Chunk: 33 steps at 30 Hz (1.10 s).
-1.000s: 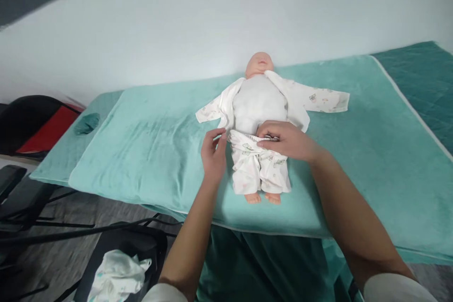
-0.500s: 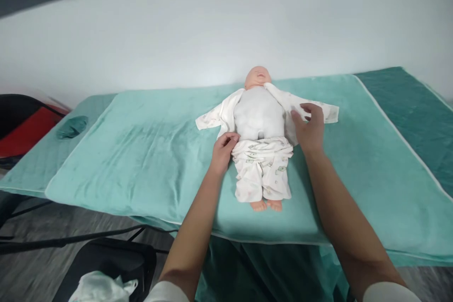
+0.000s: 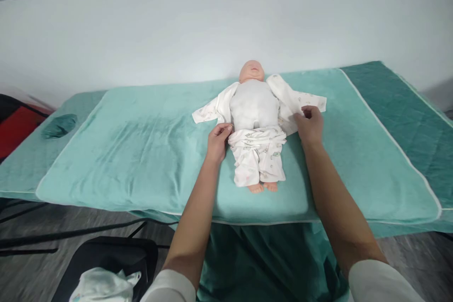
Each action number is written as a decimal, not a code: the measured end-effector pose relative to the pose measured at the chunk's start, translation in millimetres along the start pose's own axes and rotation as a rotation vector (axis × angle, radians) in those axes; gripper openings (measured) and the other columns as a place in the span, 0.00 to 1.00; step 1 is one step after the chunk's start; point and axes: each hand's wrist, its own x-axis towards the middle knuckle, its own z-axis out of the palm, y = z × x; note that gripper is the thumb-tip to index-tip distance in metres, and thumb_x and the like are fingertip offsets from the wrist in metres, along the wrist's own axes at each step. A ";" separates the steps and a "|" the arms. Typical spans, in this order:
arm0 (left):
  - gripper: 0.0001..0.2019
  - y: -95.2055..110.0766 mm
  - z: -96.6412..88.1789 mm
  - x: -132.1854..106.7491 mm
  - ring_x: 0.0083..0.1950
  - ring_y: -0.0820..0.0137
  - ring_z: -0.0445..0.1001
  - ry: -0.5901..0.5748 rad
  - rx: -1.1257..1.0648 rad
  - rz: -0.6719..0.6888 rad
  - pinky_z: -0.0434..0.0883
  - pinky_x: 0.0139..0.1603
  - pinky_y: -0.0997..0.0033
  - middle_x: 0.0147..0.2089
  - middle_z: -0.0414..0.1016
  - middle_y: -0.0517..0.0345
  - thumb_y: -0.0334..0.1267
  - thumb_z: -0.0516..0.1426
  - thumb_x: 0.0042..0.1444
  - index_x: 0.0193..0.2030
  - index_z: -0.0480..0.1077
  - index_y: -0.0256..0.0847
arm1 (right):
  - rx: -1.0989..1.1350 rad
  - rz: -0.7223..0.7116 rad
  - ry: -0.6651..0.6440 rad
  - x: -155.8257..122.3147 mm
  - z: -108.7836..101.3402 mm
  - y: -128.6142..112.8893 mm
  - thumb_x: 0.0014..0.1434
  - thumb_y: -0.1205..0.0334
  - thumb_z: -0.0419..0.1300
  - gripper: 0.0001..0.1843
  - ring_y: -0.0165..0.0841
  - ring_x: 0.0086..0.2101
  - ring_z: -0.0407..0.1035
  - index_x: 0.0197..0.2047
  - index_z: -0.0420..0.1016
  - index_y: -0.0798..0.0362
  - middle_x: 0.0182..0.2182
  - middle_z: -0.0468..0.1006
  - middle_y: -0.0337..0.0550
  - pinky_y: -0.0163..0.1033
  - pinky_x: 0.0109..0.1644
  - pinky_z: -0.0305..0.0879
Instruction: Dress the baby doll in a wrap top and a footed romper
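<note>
A baby doll [image 3: 254, 104] lies face up on the green padded bed with its head toward the wall. It has a grey-white torso and bare feet. An open white baby jacket [image 3: 307, 100] with a small print is spread under it, a sleeve out to each side. White printed trousers [image 3: 260, 151] cover its legs, bunched at the waist. My right hand [image 3: 310, 125] pinches the edge of the jacket's right front panel. Beside the waistband, my left hand [image 3: 218, 140] is closed at the lower edge of the left front panel; its fingertips partly hide the cloth.
The green cover [image 3: 141, 151] spreads over a long bed against a white wall [image 3: 212, 19]. A face hole [image 3: 59, 126] is at the bed's left end. Below the front edge, a black chair [image 3: 109, 255] holds a crumpled pale cloth [image 3: 106, 285]. Something red [image 3: 21, 127] stands far left.
My right hand has closed on the jacket's right panel and drawn it away from the doll's shoulder. My left hand stays near the waist. The view has shifted slightly.
</note>
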 end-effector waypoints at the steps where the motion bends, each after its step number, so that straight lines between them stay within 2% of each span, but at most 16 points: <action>1: 0.14 0.4 -0.2 0.8 0.31 0.75 0.69 -0.002 -0.031 -0.006 0.66 0.34 0.74 0.29 0.73 0.62 0.45 0.68 0.48 0.37 0.77 0.40 | -0.030 0.000 0.057 -2.8 -7.2 4.4 0.46 0.63 0.57 0.15 0.34 0.35 0.65 0.41 0.70 0.50 0.33 0.69 0.38 0.43 0.45 0.68; 5: 0.12 -0.4 -0.6 1.7 0.32 0.74 0.70 -0.020 -0.055 0.012 0.67 0.35 0.74 0.30 0.74 0.60 0.43 0.68 0.47 0.37 0.78 0.41 | -0.128 -0.065 0.194 -21.6 -34.5 20.1 0.44 0.67 0.54 0.20 0.33 0.34 0.64 0.43 0.70 0.51 0.36 0.68 0.41 0.44 0.44 0.68; 8: 0.09 -2.0 -1.6 0.5 0.32 0.74 0.69 -0.076 0.025 0.052 0.65 0.36 0.74 0.33 0.76 0.59 0.40 0.69 0.47 0.35 0.81 0.42 | -0.148 -0.174 0.202 -38.4 -41.8 17.9 0.49 0.65 0.55 0.16 0.36 0.38 0.67 0.43 0.69 0.51 0.43 0.71 0.47 0.45 0.45 0.69; 10: 0.07 -1.3 -3.1 0.0 0.34 0.73 0.69 -0.153 0.060 0.078 0.65 0.37 0.73 0.34 0.76 0.58 0.39 0.69 0.47 0.33 0.82 0.42 | -0.096 -0.230 0.099 -47.7 -38.2 8.4 0.55 0.62 0.55 0.12 0.36 0.41 0.70 0.43 0.69 0.50 0.43 0.73 0.47 0.44 0.46 0.70; 13: 0.06 4.0 -6.7 0.7 0.38 0.70 0.71 -0.289 0.101 0.083 0.66 0.39 0.71 0.37 0.75 0.56 0.40 0.69 0.47 0.33 0.83 0.43 | 0.031 -0.308 -0.207 -58.3 -26.0 -10.4 0.62 0.56 0.56 0.09 0.36 0.40 0.71 0.44 0.71 0.48 0.41 0.75 0.45 0.43 0.46 0.71; 15: 0.09 8.9 -9.5 1.3 0.39 0.69 0.70 -0.378 0.137 0.073 0.66 0.39 0.70 0.38 0.73 0.55 0.40 0.69 0.47 0.36 0.84 0.44 | 0.091 -0.375 -0.355 -63.3 -18.7 -20.4 0.63 0.53 0.59 0.09 0.35 0.39 0.71 0.42 0.73 0.48 0.41 0.76 0.45 0.43 0.45 0.71; 19: 0.13 14.3 -13.6 2.2 0.38 0.70 0.66 -0.501 0.215 0.078 0.65 0.39 0.70 0.41 0.70 0.55 0.41 0.70 0.47 0.41 0.84 0.45 | 0.203 -0.419 -0.435 -68.1 -14.4 -25.5 0.62 0.54 0.63 0.09 0.35 0.43 0.71 0.44 0.74 0.48 0.46 0.75 0.45 0.42 0.45 0.69; 22: 0.10 12.0 -14.8 2.2 0.38 0.70 0.66 -0.499 0.230 0.087 0.65 0.39 0.70 0.42 0.69 0.55 0.44 0.70 0.48 0.36 0.81 0.43 | 0.267 -0.372 -0.490 -66.6 -15.4 -19.9 0.61 0.56 0.65 0.12 0.36 0.48 0.70 0.48 0.75 0.47 0.51 0.74 0.45 0.41 0.46 0.68; 26: 0.10 5.3 -14.8 0.1 0.41 0.69 0.69 -0.458 0.241 0.181 0.68 0.42 0.68 0.42 0.70 0.55 0.45 0.69 0.52 0.33 0.78 0.42 | 0.341 -0.193 -0.590 -61.9 -14.5 -12.5 0.59 0.54 0.68 0.12 0.31 0.36 0.67 0.44 0.76 0.47 0.40 0.74 0.39 0.38 0.39 0.65; 29: 0.11 1.5 -13.8 -1.5 0.55 0.62 0.73 -0.338 0.289 0.315 0.70 0.56 0.62 0.54 0.73 0.50 0.47 0.68 0.55 0.34 0.77 0.42 | 0.340 -0.107 -0.646 -60.4 -13.7 -11.2 0.56 0.52 0.70 0.13 0.29 0.31 0.63 0.41 0.75 0.47 0.35 0.72 0.36 0.37 0.35 0.61; 31: 0.12 0.2 -11.9 -1.7 0.67 0.58 0.68 -0.287 0.300 0.378 0.66 0.67 0.55 0.65 0.70 0.48 0.48 0.67 0.56 0.36 0.76 0.42 | 0.336 -0.111 -0.611 -60.5 -13.6 -11.5 0.55 0.52 0.71 0.14 0.29 0.32 0.63 0.39 0.74 0.48 0.36 0.73 0.36 0.37 0.37 0.61; 33: 0.11 0.2 -8.6 -1.8 0.73 0.56 0.64 -0.286 0.299 0.392 0.63 0.71 0.50 0.71 0.66 0.47 0.47 0.66 0.58 0.37 0.74 0.42 | 0.325 -0.124 -0.562 -59.9 -13.8 -12.2 0.54 0.53 0.72 0.14 0.30 0.33 0.64 0.39 0.74 0.48 0.37 0.73 0.37 0.38 0.38 0.62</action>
